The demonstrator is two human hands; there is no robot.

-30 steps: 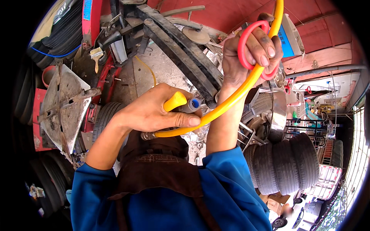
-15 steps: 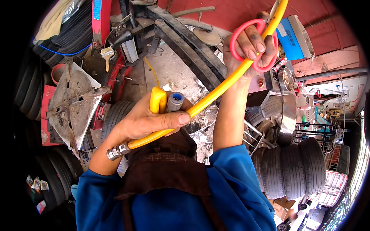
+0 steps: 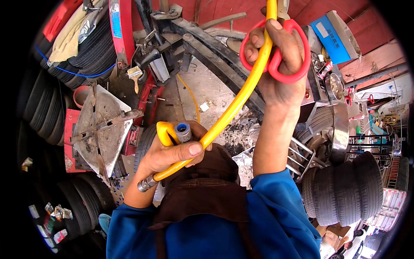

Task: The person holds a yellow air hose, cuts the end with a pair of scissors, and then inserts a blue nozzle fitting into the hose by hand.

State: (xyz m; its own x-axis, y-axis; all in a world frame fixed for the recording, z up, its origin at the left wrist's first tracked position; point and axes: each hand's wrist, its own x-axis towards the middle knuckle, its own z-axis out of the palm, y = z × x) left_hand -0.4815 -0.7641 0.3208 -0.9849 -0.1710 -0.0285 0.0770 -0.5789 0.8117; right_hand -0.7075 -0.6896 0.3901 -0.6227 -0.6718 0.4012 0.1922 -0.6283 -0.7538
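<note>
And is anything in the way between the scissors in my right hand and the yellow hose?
Nothing visible: the yellow hose passes directly in front of the red-handled scissors in your right hand. The blades run out of the picture's top, so their contact with it can't be judged.

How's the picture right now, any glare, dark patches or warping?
Head view: fisheye bending toward a black rim; glossy highlights along the yellow hose, which looks fairly sharp; tires at lower left sinking into shadow; daylight at the far right edge looking washed out, with small background details there too small to make out.
</note>
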